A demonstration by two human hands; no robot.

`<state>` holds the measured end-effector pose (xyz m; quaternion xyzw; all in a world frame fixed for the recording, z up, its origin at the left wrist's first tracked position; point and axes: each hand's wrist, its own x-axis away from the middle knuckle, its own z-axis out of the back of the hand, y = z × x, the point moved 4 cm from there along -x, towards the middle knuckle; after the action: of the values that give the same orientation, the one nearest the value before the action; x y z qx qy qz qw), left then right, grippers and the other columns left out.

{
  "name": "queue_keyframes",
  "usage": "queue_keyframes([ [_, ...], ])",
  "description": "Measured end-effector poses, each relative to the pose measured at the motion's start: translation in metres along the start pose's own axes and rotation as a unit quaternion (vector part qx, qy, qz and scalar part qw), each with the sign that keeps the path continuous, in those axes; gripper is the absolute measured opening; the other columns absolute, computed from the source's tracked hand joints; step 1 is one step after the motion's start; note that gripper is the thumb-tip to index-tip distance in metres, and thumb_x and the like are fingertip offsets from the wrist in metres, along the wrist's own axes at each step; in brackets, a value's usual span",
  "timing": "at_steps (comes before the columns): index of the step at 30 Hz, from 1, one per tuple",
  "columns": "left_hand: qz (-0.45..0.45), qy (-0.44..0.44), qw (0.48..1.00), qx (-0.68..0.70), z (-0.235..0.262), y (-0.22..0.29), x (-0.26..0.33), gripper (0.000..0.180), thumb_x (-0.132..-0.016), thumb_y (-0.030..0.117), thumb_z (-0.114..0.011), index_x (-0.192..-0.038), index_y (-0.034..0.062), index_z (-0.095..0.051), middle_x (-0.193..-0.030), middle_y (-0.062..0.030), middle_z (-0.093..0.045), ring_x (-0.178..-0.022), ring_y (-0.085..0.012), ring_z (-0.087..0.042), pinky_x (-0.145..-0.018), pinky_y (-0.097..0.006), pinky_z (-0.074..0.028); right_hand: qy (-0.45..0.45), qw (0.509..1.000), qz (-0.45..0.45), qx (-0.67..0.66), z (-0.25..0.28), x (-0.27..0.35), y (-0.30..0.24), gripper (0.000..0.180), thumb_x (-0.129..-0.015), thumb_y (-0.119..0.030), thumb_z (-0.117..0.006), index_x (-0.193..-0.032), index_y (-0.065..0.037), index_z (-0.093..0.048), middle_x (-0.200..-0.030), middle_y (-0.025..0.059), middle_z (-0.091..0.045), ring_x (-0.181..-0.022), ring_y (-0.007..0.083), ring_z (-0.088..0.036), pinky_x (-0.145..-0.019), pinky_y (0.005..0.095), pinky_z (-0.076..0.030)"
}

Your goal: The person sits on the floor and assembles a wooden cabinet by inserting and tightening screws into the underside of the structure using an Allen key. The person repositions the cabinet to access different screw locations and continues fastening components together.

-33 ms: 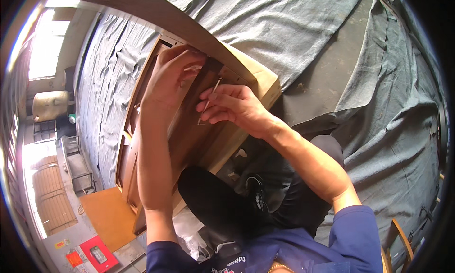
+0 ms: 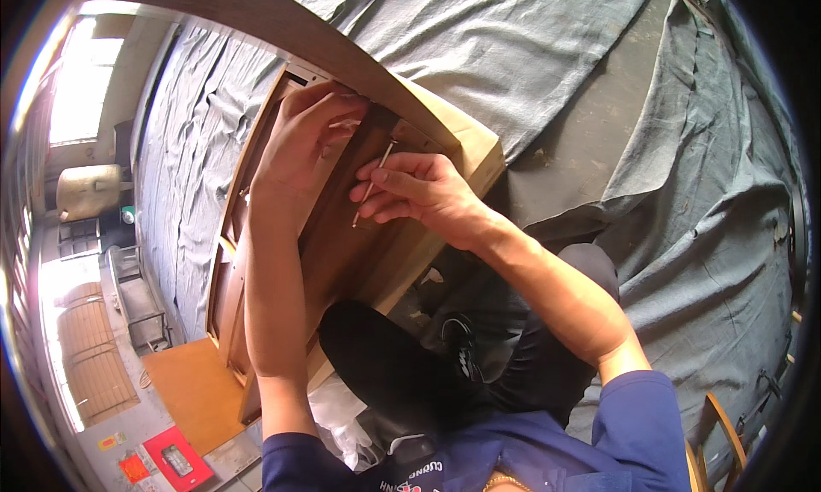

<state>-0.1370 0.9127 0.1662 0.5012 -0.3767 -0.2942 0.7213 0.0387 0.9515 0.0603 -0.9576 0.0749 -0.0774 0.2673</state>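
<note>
In front of me is a brown wooden furniture frame, tilted, with a long curved board across its upper side. My right hand pinches a thin metal rod, by its look a hex key, between thumb and fingers. The rod's upper end meets the wood just under the curved board; whether it sits in a screw is too small to tell. Left of it, my left hand is curled against the frame under that board. Its fingertips are partly hidden there.
Wrinkled grey cloth covers much of the floor around the frame. My bent leg is close to the frame's near side. An orange-brown board and a red packet are at lower left. A wooden piece shows at lower right.
The hex key and my right fingers have shifted slightly to the left, and the rod has turned a little. My left hand stays at the same spot on the frame.
</note>
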Motion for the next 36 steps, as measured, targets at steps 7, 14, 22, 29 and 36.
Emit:
queue_keyframes([
  [7,-0.017,-0.087,0.996,-0.024,0.005,-0.038,-0.016,0.035,-0.107,0.016,-0.068,-0.138,0.0006,-0.075,-0.124,-0.0019,-0.079,-0.109,-0.0094,-0.071,-0.094,-0.030,-0.056,0.047,0.996,0.007,0.077,0.008,-0.005,0.003,0.025,-0.110,-0.027,-0.079,-0.109,-0.002,-0.074,-0.110,0.0129,-0.083,-0.090,0.0155,-0.081,-0.078,0.0284,-0.063],
  [14,-0.044,-0.093,0.991,-0.089,0.004,-0.021,-0.003,0.030,-0.107,0.010,-0.066,-0.133,-0.0004,-0.076,-0.120,-0.0024,-0.079,-0.106,-0.0108,-0.070,-0.094,-0.031,-0.056,0.047,0.998,-0.032,-0.009,0.005,-0.001,0.000,0.029,-0.114,-0.027,-0.072,-0.126,0.000,-0.068,-0.114,0.0162,-0.082,-0.091,0.0211,-0.083,-0.078,0.0306,-0.064],
  [22,-0.036,-0.090,0.993,-0.064,0.002,-0.022,-0.002,0.029,-0.111,0.013,-0.069,-0.136,0.0020,-0.077,-0.116,-0.0001,-0.079,-0.099,-0.0056,-0.069,-0.086,-0.027,-0.055,0.067,0.994,0.026,0.082,0.007,0.003,0.002,0.031,-0.114,-0.030,-0.072,-0.120,0.000,-0.074,-0.113,0.0140,-0.082,-0.090,0.0204,-0.082,-0.081,0.0330,-0.066],
  [29,-0.032,-0.070,0.995,-0.064,0.001,-0.020,0.003,0.024,-0.110,0.009,-0.067,-0.130,0.0003,-0.078,-0.116,-0.0006,-0.080,-0.103,-0.0074,-0.071,-0.090,-0.027,-0.055,0.070,0.992,0.004,0.102,-0.002,0.005,0.012,0.023,-0.114,-0.028,-0.073,-0.119,-0.005,-0.074,-0.112,0.0109,-0.082,-0.088,0.0163,-0.080,-0.074,0.0292,-0.063],
  [36,-0.010,-0.002,0.999,-0.036,0.000,-0.029,0.003,0.025,-0.108,0.010,-0.071,-0.130,0.0048,-0.080,-0.113,0.0050,-0.079,-0.095,-0.0042,-0.067,-0.085,-0.024,-0.049,-0.066,0.890,-0.101,0.439,0.001,0.042,0.094,0.026,-0.105,-0.018,-0.069,-0.122,0.001,-0.076,-0.094,0.0134,-0.081,-0.084,0.0231,-0.078,-0.074,0.0400,-0.062],
])
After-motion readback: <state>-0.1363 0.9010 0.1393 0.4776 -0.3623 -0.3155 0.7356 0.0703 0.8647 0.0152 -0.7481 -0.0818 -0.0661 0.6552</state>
